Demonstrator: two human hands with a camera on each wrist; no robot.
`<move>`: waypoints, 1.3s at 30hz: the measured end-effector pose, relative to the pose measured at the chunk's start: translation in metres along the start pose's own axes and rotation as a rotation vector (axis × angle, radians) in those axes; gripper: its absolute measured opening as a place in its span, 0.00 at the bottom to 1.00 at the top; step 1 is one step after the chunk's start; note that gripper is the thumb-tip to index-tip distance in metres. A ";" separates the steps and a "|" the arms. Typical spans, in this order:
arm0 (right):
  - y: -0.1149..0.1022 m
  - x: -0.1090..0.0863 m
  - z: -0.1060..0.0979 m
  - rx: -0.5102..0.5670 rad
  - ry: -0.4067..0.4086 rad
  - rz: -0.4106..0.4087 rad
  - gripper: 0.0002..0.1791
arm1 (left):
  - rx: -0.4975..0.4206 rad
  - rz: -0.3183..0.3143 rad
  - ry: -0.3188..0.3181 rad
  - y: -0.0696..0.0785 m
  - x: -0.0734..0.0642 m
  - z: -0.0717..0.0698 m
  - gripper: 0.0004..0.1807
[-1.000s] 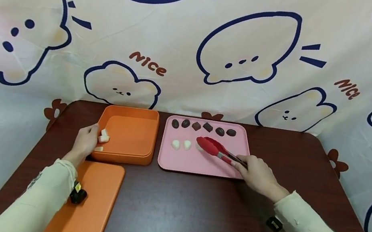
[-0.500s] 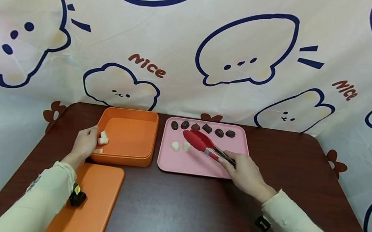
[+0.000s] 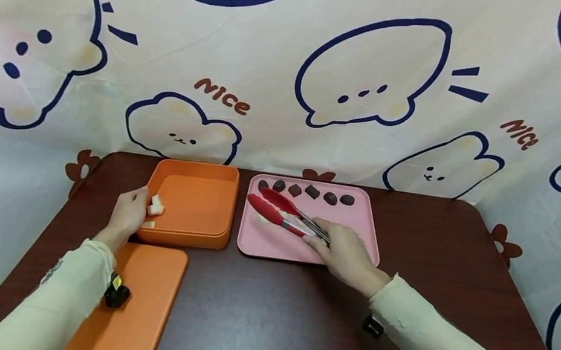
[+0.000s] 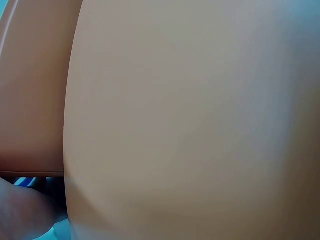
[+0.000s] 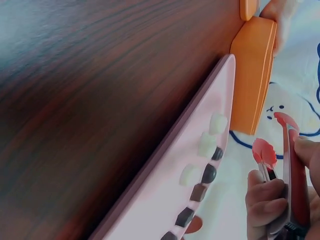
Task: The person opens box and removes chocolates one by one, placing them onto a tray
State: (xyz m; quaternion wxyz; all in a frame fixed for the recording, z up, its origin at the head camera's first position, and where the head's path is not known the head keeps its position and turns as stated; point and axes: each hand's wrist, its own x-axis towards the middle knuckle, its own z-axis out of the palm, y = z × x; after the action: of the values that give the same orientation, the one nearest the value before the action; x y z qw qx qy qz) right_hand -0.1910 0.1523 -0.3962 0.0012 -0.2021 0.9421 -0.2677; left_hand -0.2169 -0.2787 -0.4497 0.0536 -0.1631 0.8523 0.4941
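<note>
My left hand [image 3: 126, 215] grips the left wall of an orange box [image 3: 201, 202] in the head view. White pieces [image 3: 157, 205] lie inside the box near that hand. My right hand [image 3: 347, 256] holds red-tipped tongs [image 3: 301, 220] above the left part of a pink tray [image 3: 359, 218]. The tongs' tips are spread, with nothing between them. In the right wrist view, three white pieces [image 5: 207, 144] sit on the tray beside a row of dark chocolates [image 5: 209, 173]. From the head, the tongs mostly cover the white pieces.
An orange lid [image 3: 150, 301] lies in front of the box, partly under the left forearm; it fills most of the left wrist view. Box and tray stand side by side at the back of the dark wooden table [image 3: 257, 324]. A printed cloth [image 3: 276, 64] hangs behind.
My right hand has carried the tongs leftward across the tray, and their tips have spread wider apart. The left hand stays at the box.
</note>
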 end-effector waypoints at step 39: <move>-0.074 0.051 0.061 -0.092 -0.055 -0.126 0.20 | 0.009 0.027 0.023 0.000 -0.001 0.001 0.38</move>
State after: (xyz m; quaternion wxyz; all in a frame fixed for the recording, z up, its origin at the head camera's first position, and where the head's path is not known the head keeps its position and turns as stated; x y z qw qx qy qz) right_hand -0.2033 0.0446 -0.4061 0.0011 -0.2681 0.9384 -0.2182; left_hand -0.2160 -0.2780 -0.4499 0.0378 -0.1568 0.8571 0.4892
